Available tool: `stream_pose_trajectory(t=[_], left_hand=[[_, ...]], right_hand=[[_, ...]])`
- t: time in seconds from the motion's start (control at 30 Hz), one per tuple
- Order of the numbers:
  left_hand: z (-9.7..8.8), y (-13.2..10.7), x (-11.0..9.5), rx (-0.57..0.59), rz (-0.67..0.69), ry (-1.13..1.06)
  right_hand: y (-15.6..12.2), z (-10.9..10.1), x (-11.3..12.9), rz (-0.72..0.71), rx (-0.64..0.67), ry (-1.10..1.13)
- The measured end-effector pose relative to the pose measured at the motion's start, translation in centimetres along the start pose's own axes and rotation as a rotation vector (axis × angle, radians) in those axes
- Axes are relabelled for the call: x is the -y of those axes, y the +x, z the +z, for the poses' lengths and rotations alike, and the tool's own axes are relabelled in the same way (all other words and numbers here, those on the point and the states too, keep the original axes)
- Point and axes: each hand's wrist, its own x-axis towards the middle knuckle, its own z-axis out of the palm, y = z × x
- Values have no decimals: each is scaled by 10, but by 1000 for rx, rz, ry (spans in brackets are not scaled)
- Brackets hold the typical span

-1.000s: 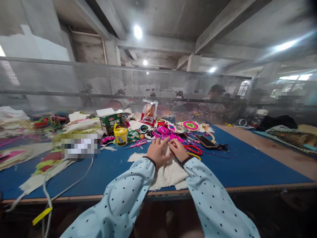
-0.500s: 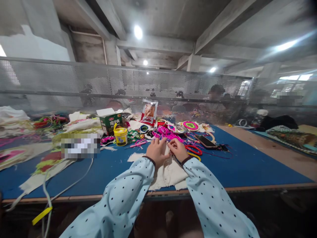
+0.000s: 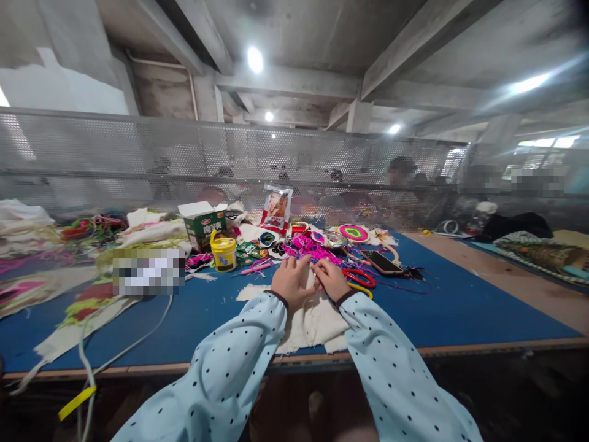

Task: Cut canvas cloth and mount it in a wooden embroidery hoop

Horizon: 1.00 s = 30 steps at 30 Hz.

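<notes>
Cream cloth (image 3: 317,322) hasn't budged; left hand (image 3: 291,282) and right hand (image 3: 332,279) stay pinched closed on its far edge, barely shifting.

Cloth (image 3: 313,322) under my hands: off-white woven, coarse, matt, edges frayed. My sleeves (image 3: 230,368): thin smooth fabric, pale blue with dark dots. Table top (image 3: 460,307): blue felt-like covering, matt; front edge looks like bare wood. Yarn tangle (image 3: 306,247): pink, fuzzy. Hoops (image 3: 359,277): red and yellow, glossy plastic. Tub (image 3: 223,253): yellow plastic, shiny. Box (image 3: 205,224): printed cardboard. Phone (image 3: 381,262): dark glossy glass. Back screen (image 3: 138,153): perforated sheet metal, dull grey.
</notes>
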Motion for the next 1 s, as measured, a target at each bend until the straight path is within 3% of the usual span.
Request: stream_pose_trajectory(t=[0.13,0.7,1.0], left_hand=[[2,1,1,-14,14,-25],[3,1,2,-34,-35,-77],[9,2,4,-45,-48,-84]], right_hand=[[1,-2,-2,-22,-1,-83],[-1,0,-1,-45,-60,-63],[1,-3,-2,-27,-12,-94]])
